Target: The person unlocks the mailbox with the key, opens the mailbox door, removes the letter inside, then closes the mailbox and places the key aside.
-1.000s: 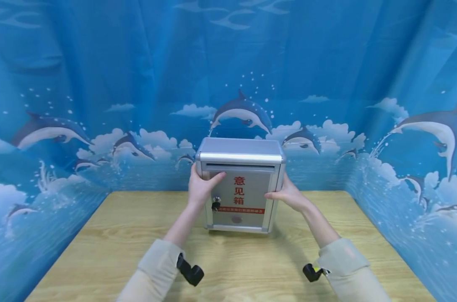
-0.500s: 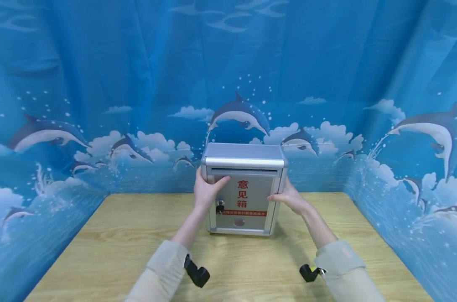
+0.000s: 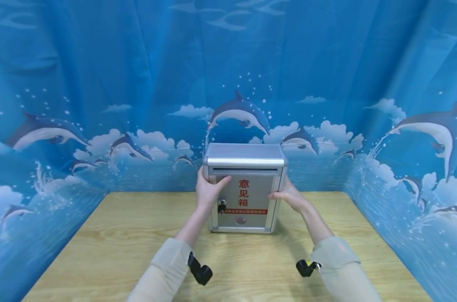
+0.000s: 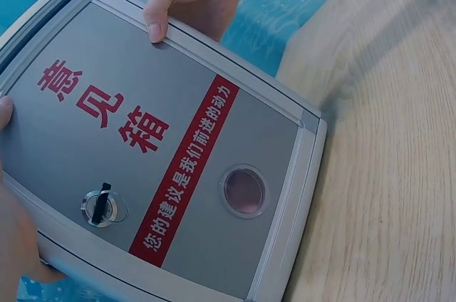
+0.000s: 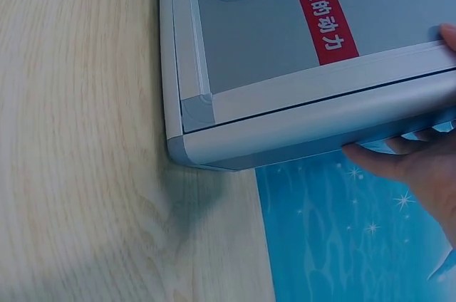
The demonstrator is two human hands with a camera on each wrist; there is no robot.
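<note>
A silver metal suggestion box (image 3: 247,154) with red lettering and a top slot stands upright at the far middle of the table. My left hand (image 3: 207,192) grips its left side, thumb across the front panel near the slot. On the opposite side my right hand (image 3: 292,197) holds the box, its thumb on the front edge; the right wrist view shows its fingers against the side wall. A key (image 4: 102,202) sits in the round lock on the front's left. Below the red strip is a round window (image 4: 244,191).
The light wooden table (image 3: 138,243) extends in front of and beside the box. A blue curtain (image 3: 168,75) printed with dolphins hangs behind it and along both sides. Small black wrist cameras (image 3: 203,273) hang from both cuffs.
Over the last second the box and both hands have shifted slightly right and lower in the head view, most of it in the first half-second. Both hands keep their hold.
</note>
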